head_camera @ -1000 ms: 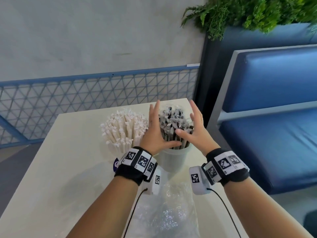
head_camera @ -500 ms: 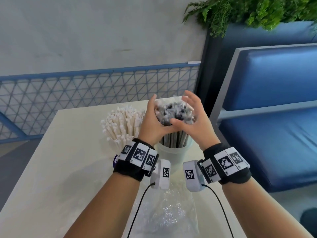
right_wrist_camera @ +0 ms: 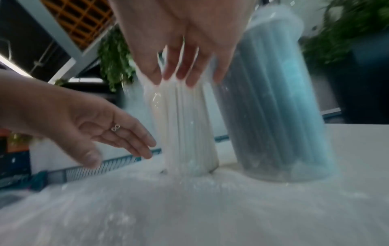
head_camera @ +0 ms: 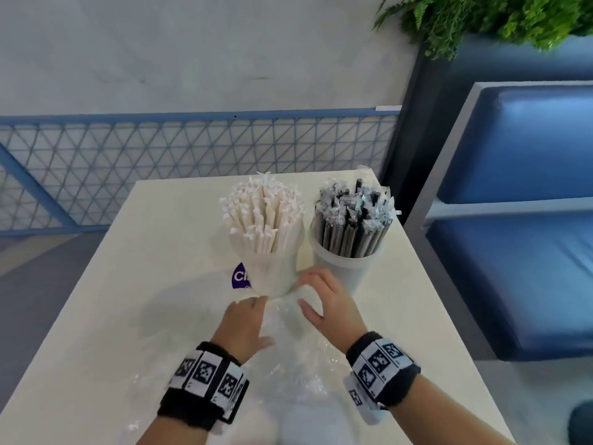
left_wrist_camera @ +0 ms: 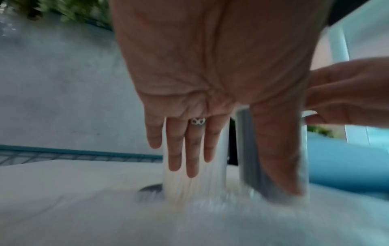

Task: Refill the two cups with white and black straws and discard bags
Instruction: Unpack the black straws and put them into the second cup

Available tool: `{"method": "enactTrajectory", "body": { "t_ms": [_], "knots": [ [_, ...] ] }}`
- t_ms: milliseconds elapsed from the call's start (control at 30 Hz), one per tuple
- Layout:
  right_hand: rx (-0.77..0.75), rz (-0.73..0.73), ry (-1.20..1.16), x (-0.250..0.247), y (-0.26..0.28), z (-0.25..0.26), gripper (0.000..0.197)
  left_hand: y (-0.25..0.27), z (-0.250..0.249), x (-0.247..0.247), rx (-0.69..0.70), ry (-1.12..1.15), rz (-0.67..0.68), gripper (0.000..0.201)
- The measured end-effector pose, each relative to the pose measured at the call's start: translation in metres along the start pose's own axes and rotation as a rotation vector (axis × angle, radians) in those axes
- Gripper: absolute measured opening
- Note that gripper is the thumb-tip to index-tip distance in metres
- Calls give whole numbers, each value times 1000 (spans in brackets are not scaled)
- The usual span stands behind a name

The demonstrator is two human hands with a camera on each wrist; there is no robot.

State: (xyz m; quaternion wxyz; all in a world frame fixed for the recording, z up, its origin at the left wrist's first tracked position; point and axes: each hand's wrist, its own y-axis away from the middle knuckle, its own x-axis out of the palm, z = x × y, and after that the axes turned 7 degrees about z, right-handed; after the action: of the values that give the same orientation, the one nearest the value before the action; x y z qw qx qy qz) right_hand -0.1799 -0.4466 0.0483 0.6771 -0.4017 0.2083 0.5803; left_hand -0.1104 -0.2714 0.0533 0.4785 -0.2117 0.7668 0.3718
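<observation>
A clear cup of white straws (head_camera: 268,271) stands beside a clear cup of black straws (head_camera: 348,266) at the table's far right. A crumpled clear plastic bag (head_camera: 298,367) lies on the table in front of them and reaches to the cups' bases. My left hand (head_camera: 253,313) is open, palm down, low over the bag by the white cup. My right hand (head_camera: 316,293) is open too, fingers straight, between the two cups' bases. Neither hand holds anything. The wrist views are blurred: the left hand (left_wrist_camera: 185,146) points at the white cup (left_wrist_camera: 195,179), and the right hand (right_wrist_camera: 185,71) is in front of it (right_wrist_camera: 189,133).
A purple sticker (head_camera: 239,276) lies under the white cup's left side. The pale table (head_camera: 144,284) ends just right of the black cup. A blue bench (head_camera: 519,239) stands to the right, with a blue mesh railing (head_camera: 192,168) behind and plants (head_camera: 481,20) above.
Both hands have let go of the black straw tops and dropped to the table in front of the cups, over the bag. The black straws now stand free in their cup.
</observation>
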Motion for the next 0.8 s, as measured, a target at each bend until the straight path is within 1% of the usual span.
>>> {"method": "enactTrajectory", "body": {
  "t_ms": [33,67,100,167,200,267,333,367,400,467,500,533,567,600,667,700,733,767,800],
  "knots": [
    [46,169,37,11,-2,-1,37,-2,5,8,-54,-95,91,82],
    [93,319,73,20,-3,0,48,-5,8,13,-82,-146,131,90],
    [135,438,104,27,-5,2,57,-7,11,17,-111,-173,158,96],
    [168,584,180,37,-9,8,72,-12,16,23,-153,-200,197,99],
    [167,642,228,42,-10,12,78,-13,18,25,-158,-225,200,94],
    [156,763,330,49,-12,17,87,-14,20,26,-123,-293,167,68],
    [169,863,367,56,-12,21,88,-11,20,28,-58,-273,123,41],
    [187,883,363,58,-12,23,85,-9,20,29,-33,-259,105,34],
    [202,878,362,59,-12,25,76,-7,20,30,-3,-252,67,29],
    [190,805,397,59,-11,30,46,-1,22,29,76,-260,-119,14],
    [180,748,401,58,-11,31,33,4,25,28,95,-256,-212,19],
    [176,679,367,56,-10,30,26,10,28,28,98,-247,-325,33],
    [182,604,297,54,-9,30,23,16,30,27,78,-195,-469,46],
    [197,523,208,49,-9,29,22,23,33,24,18,-123,-616,58],
    [232,384,36,42,-5,27,20,43,40,10,-152,53,-937,72],
    [246,330,-33,39,-4,27,19,52,46,7,-224,169,-1044,79],
    [259,281,-88,37,-2,28,18,60,53,5,-280,293,-1119,88],
    [271,233,-133,36,-1,29,17,66,60,6,-308,443,-1162,99],
    [285,194,-182,37,-1,31,15,70,67,8,-335,643,-1157,109]
  ]
}}
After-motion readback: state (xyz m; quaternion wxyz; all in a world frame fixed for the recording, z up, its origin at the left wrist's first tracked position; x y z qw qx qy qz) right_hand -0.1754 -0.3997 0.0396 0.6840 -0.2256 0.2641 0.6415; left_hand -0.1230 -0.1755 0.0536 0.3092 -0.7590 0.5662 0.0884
